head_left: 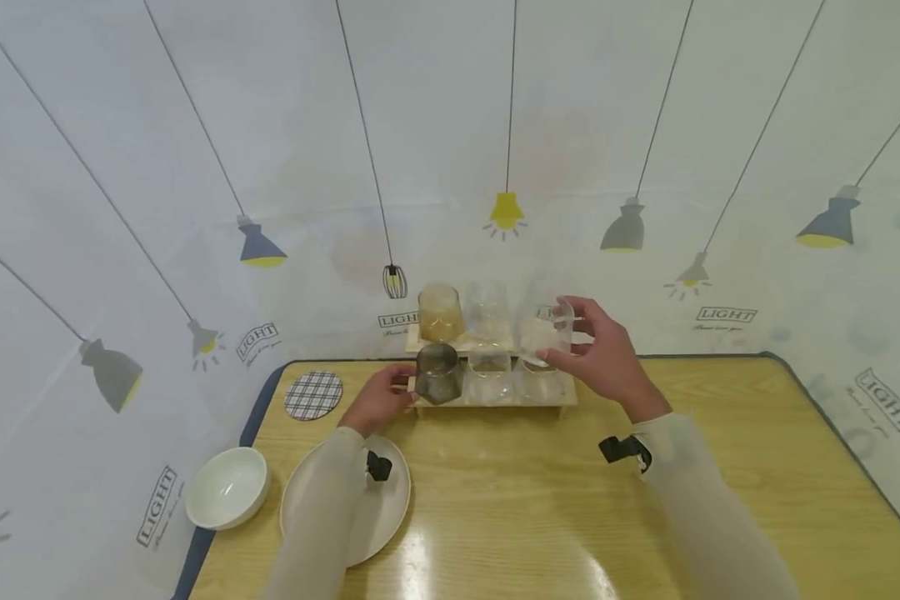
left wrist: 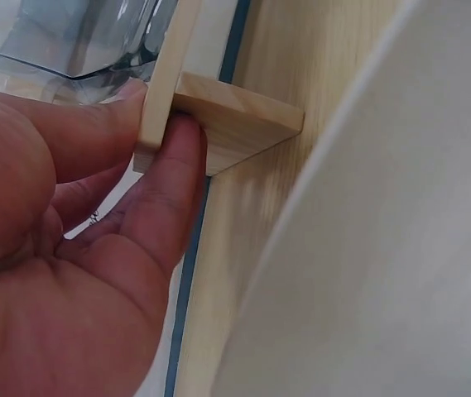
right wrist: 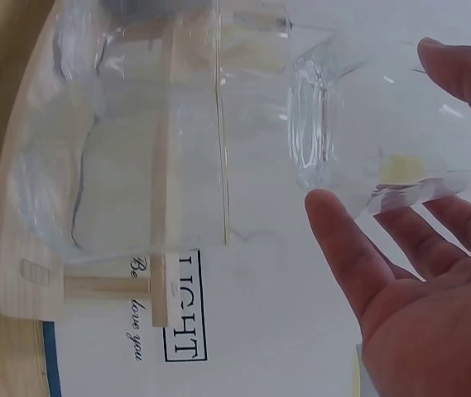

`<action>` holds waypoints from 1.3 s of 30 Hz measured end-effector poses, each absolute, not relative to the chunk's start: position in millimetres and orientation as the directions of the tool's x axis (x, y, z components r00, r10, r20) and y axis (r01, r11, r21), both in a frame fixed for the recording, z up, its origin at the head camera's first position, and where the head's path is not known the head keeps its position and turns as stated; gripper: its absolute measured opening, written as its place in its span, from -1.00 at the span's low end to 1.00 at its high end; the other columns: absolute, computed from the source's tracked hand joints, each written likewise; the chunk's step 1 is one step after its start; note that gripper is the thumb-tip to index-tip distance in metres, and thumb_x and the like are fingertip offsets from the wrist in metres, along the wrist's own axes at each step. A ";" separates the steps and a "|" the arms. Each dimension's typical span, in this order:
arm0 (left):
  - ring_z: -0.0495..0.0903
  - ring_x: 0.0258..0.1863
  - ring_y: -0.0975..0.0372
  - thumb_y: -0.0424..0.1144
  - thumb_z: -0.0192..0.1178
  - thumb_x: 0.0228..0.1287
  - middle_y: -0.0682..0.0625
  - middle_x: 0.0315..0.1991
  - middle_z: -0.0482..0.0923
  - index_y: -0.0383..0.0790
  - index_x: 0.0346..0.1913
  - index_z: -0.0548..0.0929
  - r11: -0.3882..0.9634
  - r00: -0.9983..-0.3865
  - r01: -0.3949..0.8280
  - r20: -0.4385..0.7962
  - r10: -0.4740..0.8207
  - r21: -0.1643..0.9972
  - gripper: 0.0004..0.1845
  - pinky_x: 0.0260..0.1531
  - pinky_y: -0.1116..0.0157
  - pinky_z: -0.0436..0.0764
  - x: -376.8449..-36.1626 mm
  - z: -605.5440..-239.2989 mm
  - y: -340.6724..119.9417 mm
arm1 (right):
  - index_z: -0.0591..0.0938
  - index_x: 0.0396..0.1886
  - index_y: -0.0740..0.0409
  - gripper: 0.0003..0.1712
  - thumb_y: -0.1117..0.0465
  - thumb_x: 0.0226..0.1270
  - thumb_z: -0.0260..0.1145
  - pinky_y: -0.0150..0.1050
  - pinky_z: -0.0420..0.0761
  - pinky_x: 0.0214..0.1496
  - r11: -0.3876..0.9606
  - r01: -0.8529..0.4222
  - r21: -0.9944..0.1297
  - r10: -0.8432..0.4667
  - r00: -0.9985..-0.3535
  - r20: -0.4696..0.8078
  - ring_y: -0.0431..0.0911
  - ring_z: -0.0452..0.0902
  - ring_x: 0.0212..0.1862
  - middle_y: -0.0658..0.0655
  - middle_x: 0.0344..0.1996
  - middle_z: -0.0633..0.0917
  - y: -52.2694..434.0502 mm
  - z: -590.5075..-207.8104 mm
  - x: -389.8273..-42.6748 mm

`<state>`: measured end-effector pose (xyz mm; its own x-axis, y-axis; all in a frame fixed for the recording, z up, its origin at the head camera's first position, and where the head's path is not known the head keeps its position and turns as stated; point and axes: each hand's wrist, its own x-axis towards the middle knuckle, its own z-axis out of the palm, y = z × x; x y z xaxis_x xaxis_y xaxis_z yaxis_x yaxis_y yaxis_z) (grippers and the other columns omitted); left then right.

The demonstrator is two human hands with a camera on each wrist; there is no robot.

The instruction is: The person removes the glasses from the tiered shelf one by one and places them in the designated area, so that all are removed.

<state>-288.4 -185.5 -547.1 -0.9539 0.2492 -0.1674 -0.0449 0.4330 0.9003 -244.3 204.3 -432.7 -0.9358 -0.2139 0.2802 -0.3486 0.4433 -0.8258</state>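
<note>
A two-tier wooden rack stands at the table's far edge with several glasses on it. My left hand pinches its left end; in the left wrist view the thumb and fingers clamp the wooden end piece beneath a grey glass. That grey glass sits lower left, with an amber glass above it. My right hand holds a clear glass tilted at the rack's upper right. In the right wrist view its thumb and fingers curl round this glass, next to another clear glass on the rack.
A white plate lies under my left forearm, with a white bowl at the table's left edge and a checked coaster near the back left corner. A printed curtain surrounds the wooden table.
</note>
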 end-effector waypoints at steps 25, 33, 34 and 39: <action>0.57 0.35 -0.09 -0.36 0.33 0.40 -0.26 0.34 0.59 -0.22 0.37 0.57 0.445 -0.970 -0.051 -0.151 0.191 0.894 -0.50 0.20 0.06 0.69 -289.5 -544.5 -175.6 | 0.49 0.42 -0.02 -0.15 0.17 0.16 0.68 -0.11 0.81 0.04 0.270 -0.259 -0.927 -0.333 -0.929 0.162 0.29 0.66 0.21 0.32 0.29 0.58 166.0 -507.1 -182.9; 0.57 0.36 -0.12 -0.37 0.33 0.41 -0.27 0.37 0.57 -0.22 0.38 0.57 0.466 -0.970 -0.048 -0.153 0.190 0.883 -0.50 0.25 0.03 0.68 -285.8 -545.7 -179.4 | 0.48 0.40 0.06 -0.17 0.22 0.15 0.67 -0.15 0.80 0.02 0.301 -0.147 -0.942 -0.317 -0.947 0.047 0.24 0.58 0.30 0.24 0.26 0.58 147.1 -540.1 -175.4; 0.58 0.36 -0.12 -0.37 0.33 0.41 -0.26 0.36 0.57 -0.22 0.38 0.57 0.466 -0.971 -0.047 -0.150 0.188 0.884 -0.50 0.25 0.02 0.68 -285.0 -545.3 -180.1 | 0.48 0.39 0.08 -0.17 0.23 0.15 0.67 -0.17 0.80 0.00 0.297 -0.140 -0.945 -0.317 -0.948 0.041 0.26 0.58 0.30 0.24 0.27 0.57 145.0 -543.7 -174.8; 0.59 0.34 -0.12 -0.36 0.33 0.41 -0.24 0.36 0.58 -0.18 0.39 0.58 0.444 -0.971 -0.058 -0.154 0.183 0.894 -0.49 0.24 0.01 0.68 -281.5 -547.3 -180.6 | 0.49 0.34 0.12 -0.20 0.25 0.14 0.67 -0.18 0.81 -0.04 0.293 -0.131 -0.947 -0.310 -0.950 0.035 0.30 0.58 0.31 0.27 0.28 0.56 139.3 -557.0 -173.8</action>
